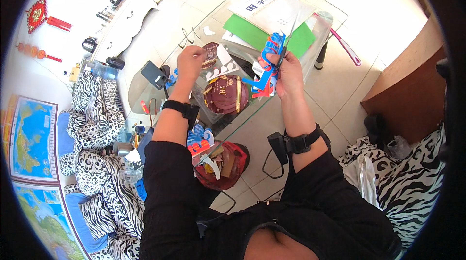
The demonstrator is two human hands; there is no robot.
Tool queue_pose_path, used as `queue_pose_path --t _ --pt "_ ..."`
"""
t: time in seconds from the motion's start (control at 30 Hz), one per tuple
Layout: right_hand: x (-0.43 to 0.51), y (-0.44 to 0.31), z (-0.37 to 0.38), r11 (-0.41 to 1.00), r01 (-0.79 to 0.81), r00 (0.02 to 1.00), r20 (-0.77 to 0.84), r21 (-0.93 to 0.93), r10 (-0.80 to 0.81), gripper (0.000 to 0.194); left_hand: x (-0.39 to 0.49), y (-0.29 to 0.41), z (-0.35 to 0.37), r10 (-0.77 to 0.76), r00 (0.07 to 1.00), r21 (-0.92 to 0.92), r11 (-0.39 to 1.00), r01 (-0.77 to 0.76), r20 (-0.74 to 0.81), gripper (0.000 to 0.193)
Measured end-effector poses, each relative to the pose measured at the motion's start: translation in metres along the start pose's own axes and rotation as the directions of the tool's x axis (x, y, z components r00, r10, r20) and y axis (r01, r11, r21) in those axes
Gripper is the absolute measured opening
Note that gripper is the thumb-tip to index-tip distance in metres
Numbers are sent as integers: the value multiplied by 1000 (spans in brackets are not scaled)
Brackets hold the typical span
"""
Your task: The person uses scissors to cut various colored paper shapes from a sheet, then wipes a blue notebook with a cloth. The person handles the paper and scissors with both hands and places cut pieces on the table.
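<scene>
My right hand (289, 72) is closed around a cut-out of blue and red paper (271, 56) and a pair of scissors (285, 47) with dark handles, their blades pointing up and away. My left hand (191, 63) is raised over the glass table, fingers bent together; whether something thin is between them I cannot tell. Just right of it lies a dark red piece with gold print (210, 55). White scalloped paper strips (224, 70) lie beside that piece. A round dark red item with gold bands (225, 94) sits nearer me.
Green paper (304, 41) lies under a printed white sheet (269, 7) on the glass table (233, 130). A black phone (154, 75) stands at the left on a holder. Below the table edge is a red bag of scraps (240, 167). A pink-and-white handle (346, 48) projects at the right.
</scene>
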State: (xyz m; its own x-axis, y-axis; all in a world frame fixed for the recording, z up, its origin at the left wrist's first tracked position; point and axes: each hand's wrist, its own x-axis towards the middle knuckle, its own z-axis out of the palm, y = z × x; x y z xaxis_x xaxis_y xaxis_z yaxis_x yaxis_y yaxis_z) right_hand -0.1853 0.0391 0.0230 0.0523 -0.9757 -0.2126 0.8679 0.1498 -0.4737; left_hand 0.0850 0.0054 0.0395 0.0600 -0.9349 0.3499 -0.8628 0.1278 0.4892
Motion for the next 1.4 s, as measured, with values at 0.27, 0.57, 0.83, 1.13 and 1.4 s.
queue_pose_path --t 0.27,0.57,0.83,1.13,1.4 --pt "-1 13 2 983 39 998 58 -181 -29 25 -18 89 -19 -330 850 -760 392 519 410 19" --pt "-6 13 12 991 2 999 39 -136 4 29 -41 158 8 108 990 -94 989 -116 -87 13" --pt "-4 12 5 997 -73 993 94 5 72 27 -47 164 27 -47 958 -704 669 239 281 12" --pt "-1 7 -2 996 25 1000 11 87 -26 25 -15 56 1 -355 932 -607 727 322 69 20" --pt "-1 7 1 994 27 1000 -12 103 -26 28 -8 2 36 -216 908 275 954 119 358 28"
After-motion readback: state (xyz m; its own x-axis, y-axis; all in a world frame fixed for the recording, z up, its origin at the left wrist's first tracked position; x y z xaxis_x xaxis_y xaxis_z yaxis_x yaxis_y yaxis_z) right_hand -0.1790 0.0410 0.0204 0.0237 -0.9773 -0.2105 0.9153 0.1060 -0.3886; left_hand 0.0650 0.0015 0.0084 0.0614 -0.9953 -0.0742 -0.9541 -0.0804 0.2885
